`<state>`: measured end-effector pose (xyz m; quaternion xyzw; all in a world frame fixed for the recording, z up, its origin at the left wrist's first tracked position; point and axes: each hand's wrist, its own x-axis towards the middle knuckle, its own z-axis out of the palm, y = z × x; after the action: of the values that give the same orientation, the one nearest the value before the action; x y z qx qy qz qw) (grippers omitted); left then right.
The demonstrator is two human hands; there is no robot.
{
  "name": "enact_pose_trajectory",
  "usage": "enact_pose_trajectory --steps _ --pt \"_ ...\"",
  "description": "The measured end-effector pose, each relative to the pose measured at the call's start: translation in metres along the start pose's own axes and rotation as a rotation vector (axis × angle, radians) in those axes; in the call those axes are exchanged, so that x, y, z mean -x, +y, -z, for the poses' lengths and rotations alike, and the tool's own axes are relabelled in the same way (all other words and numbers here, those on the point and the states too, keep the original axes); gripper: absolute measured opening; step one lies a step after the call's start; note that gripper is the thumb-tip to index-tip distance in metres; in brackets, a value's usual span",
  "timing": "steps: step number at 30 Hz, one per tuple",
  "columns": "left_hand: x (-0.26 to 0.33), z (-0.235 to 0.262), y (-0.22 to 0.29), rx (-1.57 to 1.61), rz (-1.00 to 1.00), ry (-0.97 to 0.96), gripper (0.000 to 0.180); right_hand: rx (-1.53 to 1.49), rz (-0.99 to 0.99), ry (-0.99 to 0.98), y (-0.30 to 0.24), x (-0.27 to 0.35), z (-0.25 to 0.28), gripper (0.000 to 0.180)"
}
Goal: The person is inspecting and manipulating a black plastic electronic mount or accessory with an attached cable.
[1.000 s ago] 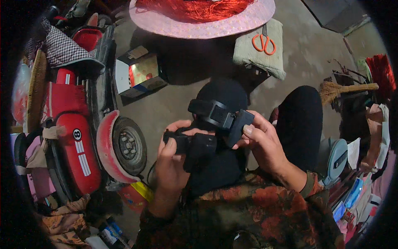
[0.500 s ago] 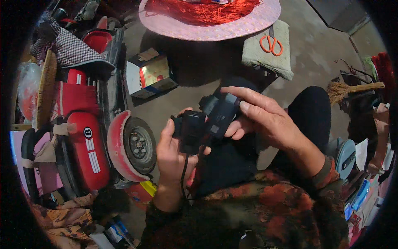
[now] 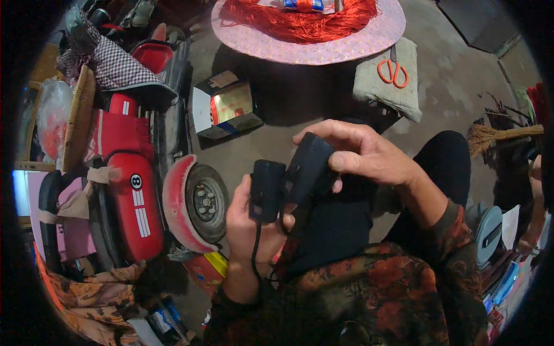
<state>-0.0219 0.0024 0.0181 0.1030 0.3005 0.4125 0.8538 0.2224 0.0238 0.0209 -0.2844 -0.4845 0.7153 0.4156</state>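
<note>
While the left hand (image 3: 249, 226) wraps shut around a black box (image 3: 266, 190) from below, the right hand (image 3: 363, 154) closes from above on a second black piece (image 3: 309, 170) that touches the box's right side. That makes two dark parts, one in each hand, held together over the person's lap, above the floor (image 3: 461, 75). The box stands nearly upright, its long axis running up and down the picture; the second piece leans, its top tilted to the right. One thin black cord (image 3: 254, 248) hangs from the box down past the left wrist. Farther out lie one red toy car (image 3: 130, 190) at the left, one open carton (image 3: 225, 106), one round pink tray (image 3: 323, 49) of red thread, one pair of orange scissors (image 3: 392, 70) on a folded cloth (image 3: 384, 86), and one broom (image 3: 499, 135).
</note>
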Motion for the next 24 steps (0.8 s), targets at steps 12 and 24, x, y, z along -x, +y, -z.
enact_pose_trajectory --steps 12,24 --pt "-0.019 0.000 -0.001 0.077 0.107 0.150 0.045 -0.119 -0.129 0.178 0.019 0.002 0.010 0.047" --pt "-0.026 -0.003 0.001 0.145 0.185 0.110 0.047 -0.114 -0.078 0.145 0.019 -0.004 0.014 0.048"
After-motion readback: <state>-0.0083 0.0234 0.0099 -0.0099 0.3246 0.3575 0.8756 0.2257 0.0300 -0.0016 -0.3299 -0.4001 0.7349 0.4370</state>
